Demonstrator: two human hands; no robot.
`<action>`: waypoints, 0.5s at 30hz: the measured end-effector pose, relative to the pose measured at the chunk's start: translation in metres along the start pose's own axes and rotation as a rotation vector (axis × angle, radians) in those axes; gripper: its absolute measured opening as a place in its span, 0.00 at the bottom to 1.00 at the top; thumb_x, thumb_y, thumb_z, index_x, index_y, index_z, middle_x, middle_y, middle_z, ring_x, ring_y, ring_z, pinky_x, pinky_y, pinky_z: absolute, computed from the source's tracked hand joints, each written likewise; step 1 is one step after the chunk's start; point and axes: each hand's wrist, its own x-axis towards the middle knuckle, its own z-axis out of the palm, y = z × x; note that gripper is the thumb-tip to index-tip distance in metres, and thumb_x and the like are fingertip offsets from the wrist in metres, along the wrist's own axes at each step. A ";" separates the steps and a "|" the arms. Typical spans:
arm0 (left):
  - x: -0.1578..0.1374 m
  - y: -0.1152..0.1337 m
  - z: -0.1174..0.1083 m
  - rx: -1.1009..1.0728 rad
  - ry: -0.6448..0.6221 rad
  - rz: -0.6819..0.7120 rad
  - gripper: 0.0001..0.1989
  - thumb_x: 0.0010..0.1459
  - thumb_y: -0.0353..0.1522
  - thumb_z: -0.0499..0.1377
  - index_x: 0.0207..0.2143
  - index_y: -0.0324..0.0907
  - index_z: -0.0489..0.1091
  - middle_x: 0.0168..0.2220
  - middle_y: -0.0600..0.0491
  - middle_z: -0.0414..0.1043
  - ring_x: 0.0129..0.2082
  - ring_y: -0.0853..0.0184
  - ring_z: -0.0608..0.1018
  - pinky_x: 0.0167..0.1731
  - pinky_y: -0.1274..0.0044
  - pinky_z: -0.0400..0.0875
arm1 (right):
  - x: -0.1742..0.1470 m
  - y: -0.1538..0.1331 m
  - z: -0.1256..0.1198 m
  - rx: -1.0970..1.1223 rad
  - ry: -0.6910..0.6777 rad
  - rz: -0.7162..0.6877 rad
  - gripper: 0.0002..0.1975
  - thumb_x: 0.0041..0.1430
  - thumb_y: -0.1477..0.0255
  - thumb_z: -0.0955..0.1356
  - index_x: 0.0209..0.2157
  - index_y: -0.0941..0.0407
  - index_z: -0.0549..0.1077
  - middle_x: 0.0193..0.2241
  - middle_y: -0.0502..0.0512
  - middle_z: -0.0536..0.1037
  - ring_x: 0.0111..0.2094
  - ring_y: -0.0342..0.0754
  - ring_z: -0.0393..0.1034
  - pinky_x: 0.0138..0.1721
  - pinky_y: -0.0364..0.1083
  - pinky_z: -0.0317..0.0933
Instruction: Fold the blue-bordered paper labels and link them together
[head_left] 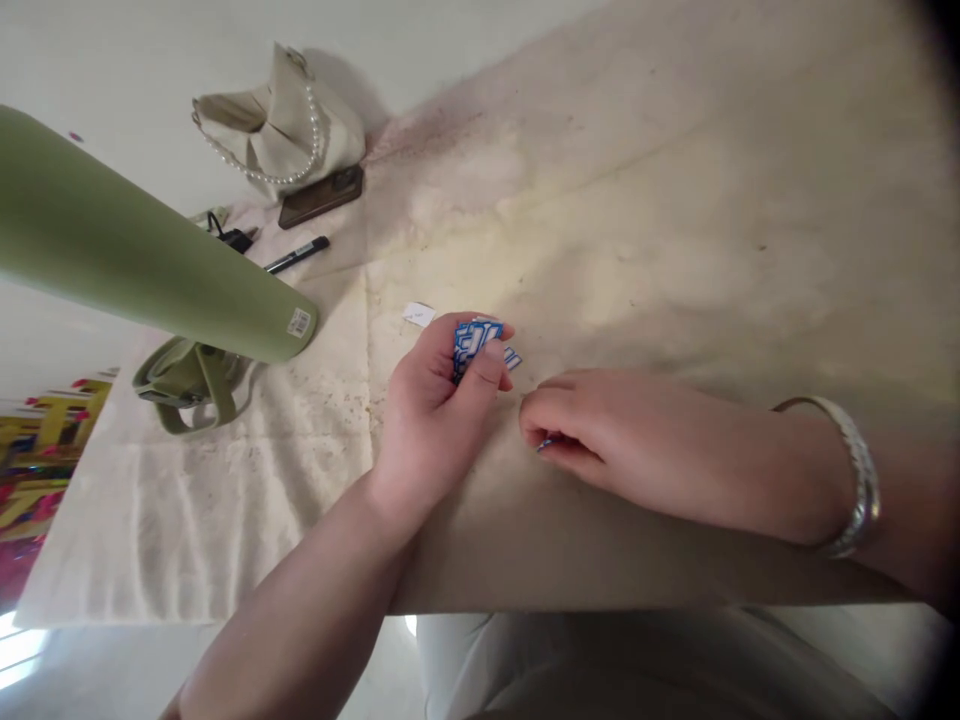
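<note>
My left hand (450,390) is closed around a small stack of blue-and-white letter pieces (474,338), with the thumb pressed over them. One piece sticks out beyond the fingertips, and what material they are I cannot tell. To the right, my right hand (592,425) is curled just above the cloth, fingers pinched together. A bit of a small blue piece (546,443) shows between its thumb and fingers; most of it is hidden. A small white paper slip (418,314) with faint marks lies on the cloth just beyond my left hand.
A tall green tumbler (150,250) stands at the left, near a green handled lid (195,385). Behind are a black pen (298,254), a phone (321,197) and a cream bag (285,125) with a pearl strap. A pale, creased cloth (600,230) covers the table.
</note>
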 end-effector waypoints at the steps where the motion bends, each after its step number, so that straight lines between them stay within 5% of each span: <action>1: 0.001 0.000 -0.001 -0.029 -0.004 -0.011 0.06 0.59 0.35 0.54 0.37 0.45 0.68 0.25 0.57 0.69 0.25 0.72 0.71 0.25 0.78 0.67 | 0.001 0.000 -0.003 0.086 0.031 0.017 0.06 0.57 0.76 0.62 0.29 0.54 0.69 0.26 0.47 0.74 0.26 0.42 0.66 0.28 0.43 0.57; 8: -0.001 0.001 -0.002 -0.290 -0.168 -0.182 0.06 0.59 0.35 0.55 0.35 0.42 0.67 0.24 0.58 0.67 0.23 0.74 0.68 0.25 0.80 0.65 | 0.006 -0.004 -0.013 0.483 0.345 0.148 0.01 0.55 0.74 0.65 0.29 0.54 0.67 0.22 0.42 0.72 0.22 0.38 0.66 0.22 0.38 0.58; 15: -0.004 0.004 0.001 -0.554 -0.328 -0.453 0.07 0.58 0.35 0.56 0.33 0.39 0.68 0.28 0.55 0.68 0.29 0.72 0.71 0.31 0.78 0.69 | 0.007 -0.003 -0.008 0.457 0.400 0.158 0.02 0.55 0.75 0.65 0.30 0.54 0.67 0.22 0.44 0.72 0.22 0.38 0.65 0.23 0.37 0.59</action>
